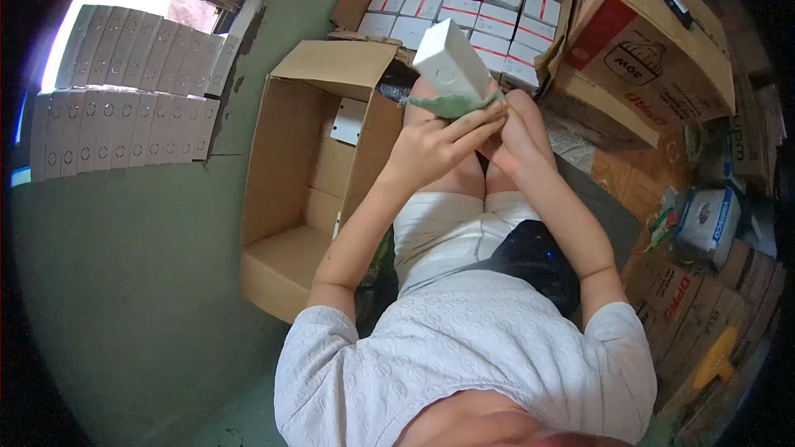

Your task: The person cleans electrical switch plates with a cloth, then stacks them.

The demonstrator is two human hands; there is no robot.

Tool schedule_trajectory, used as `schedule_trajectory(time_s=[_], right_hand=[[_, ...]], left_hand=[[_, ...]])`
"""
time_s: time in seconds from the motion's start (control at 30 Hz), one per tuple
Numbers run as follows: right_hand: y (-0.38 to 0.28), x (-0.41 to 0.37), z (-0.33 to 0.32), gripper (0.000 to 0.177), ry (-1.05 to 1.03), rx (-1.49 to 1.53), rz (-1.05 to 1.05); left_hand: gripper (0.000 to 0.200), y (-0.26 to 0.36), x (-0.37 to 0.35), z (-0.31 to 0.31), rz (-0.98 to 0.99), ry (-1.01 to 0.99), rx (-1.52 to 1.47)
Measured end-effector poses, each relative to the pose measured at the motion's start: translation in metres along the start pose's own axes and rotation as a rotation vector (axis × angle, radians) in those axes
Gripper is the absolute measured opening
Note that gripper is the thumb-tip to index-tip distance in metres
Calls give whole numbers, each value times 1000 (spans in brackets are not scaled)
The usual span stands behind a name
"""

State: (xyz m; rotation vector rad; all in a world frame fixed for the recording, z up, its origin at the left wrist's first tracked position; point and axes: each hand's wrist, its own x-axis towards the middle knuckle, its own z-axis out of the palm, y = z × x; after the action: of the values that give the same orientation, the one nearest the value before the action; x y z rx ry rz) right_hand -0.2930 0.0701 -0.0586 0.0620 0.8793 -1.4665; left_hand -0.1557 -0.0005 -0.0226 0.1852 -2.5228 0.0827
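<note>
A small white box (451, 62) stands tilted above my knees, its lower end wrapped in a green cloth (454, 105). My left hand (431, 145) presses the cloth against the box from the left. My right hand (513, 136) grips the box's lower end from the right, partly hidden behind the left hand's fingers.
An open, nearly empty cardboard box (306, 182) lies at my left with a white box (348, 120) inside. A carton of white red-striped boxes (489, 16) sits ahead. Rows of white boxes (124, 91) are stacked at far left. Printed cartons (646, 58) crowd the right.
</note>
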Motion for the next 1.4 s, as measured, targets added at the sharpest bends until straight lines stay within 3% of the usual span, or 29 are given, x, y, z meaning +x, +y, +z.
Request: schedule_trajectory(time_s=[0.1,0.2,0.23,0.3,0.37,0.47,0.53,0.57,0.6,0.67,0.7,0.77,1.0,1.13,1.23,1.3,1.4], right_hand=[[-1,-2,2,49,-58,-36,19],[6,2,7,46,-49,-32,-55],[5,0,12,46,-69,-42,-58],[1,-9,22,47,105,-202,-280],[-2,2,15,50,58,-317,-356],[-4,29,7,58,49,-575,-430],[-14,28,34,62,166,-808,-454],[-18,31,44,63,84,-744,-500],[-23,38,56,64,2,-679,-539],[-50,34,99,62,17,-592,-352],[-63,38,117,61,-61,-553,-314],[-91,48,160,53,-164,-552,-247],[-164,103,340,49,-529,-360,-562],[-190,142,429,44,-550,-376,-612],[-195,159,480,43,-580,-539,-730],[-201,179,505,45,-572,-825,-807],[-203,198,536,44,-640,-916,-801]], left_hand=[[43,-14,-8,-7,-130,16,55],[41,-29,-10,-6,-375,266,32],[39,-25,-11,-4,-384,247,47],[42,-6,-19,-7,-429,136,53],[41,-6,-31,-8,-264,-17,79],[41,-11,-38,-18,-353,22,74],[43,-27,-61,-17,-500,152,98],[34,-26,-67,-33,-775,80,64],[28,-40,-86,-25,-887,273,54],[28,-46,-120,-35,-1203,401,-107],[28,-45,-143,-33,-1216,426,-113],[26,-27,-165,-44,-1334,263,-169],[22,4,-195,-23,-1312,320,7],[20,1,-192,-17,-1324,319,83],[19,2,-195,-13,-1274,367,105],[20,1,-195,-16,-1282,347,107],[21,-2,-196,-16,-1314,339,99]])
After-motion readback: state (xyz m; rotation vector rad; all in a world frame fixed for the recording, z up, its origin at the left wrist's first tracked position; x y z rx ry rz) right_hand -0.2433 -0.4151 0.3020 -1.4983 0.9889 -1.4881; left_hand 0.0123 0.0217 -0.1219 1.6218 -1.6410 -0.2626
